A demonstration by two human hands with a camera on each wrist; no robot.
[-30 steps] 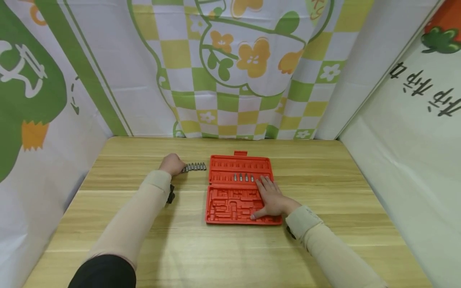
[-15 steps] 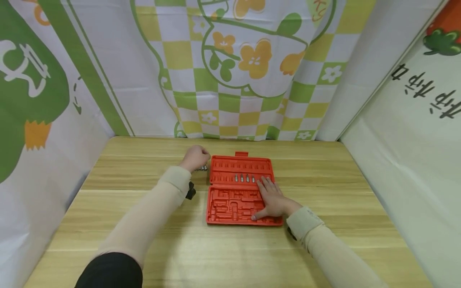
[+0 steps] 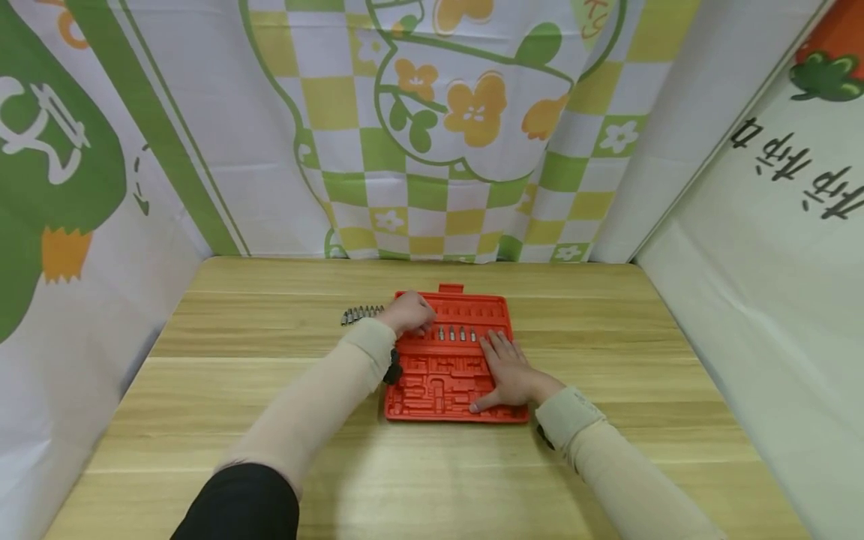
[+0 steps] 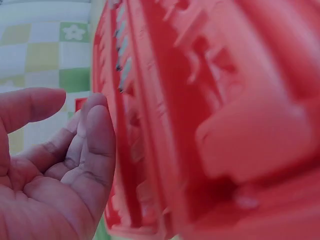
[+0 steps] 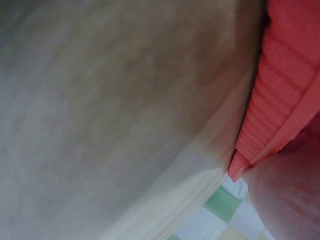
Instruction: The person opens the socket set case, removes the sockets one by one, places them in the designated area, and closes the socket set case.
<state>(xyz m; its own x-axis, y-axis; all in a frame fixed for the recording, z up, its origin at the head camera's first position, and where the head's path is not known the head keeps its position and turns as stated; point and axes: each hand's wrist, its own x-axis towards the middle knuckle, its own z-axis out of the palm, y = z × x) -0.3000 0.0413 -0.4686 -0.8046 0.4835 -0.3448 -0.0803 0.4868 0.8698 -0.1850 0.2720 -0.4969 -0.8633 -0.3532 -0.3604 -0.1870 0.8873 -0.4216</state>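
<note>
A red plastic bit case point(image 3: 448, 349) lies unfolded on the table, with several metal screwdriver bits point(image 3: 457, 333) standing in a row in its far half. My left hand point(image 3: 410, 313) is over the left end of that half. In the left wrist view, the left thumb point(image 4: 42, 106) stands apart from the bent fingers point(image 4: 97, 135); no bit shows between them. Part of the slot row is hidden behind this hand. Spread out flat, my right hand point(image 3: 508, 371) rests on the case's right side. Loose bits point(image 3: 361, 314) lie lined up left of the case.
The wooden table point(image 3: 594, 330) surrounds the case on all sides. Patterned cloth point(image 3: 432, 187) hangs behind the far edge, and printed white panels point(image 3: 756, 225) stand at the sides. The case's latch tab point(image 3: 451, 288) points to the back.
From the loose bits, my left hand has moved right, onto the far half of the case. The loose bits are uncovered again. My right hand has kept its place on the case.
</note>
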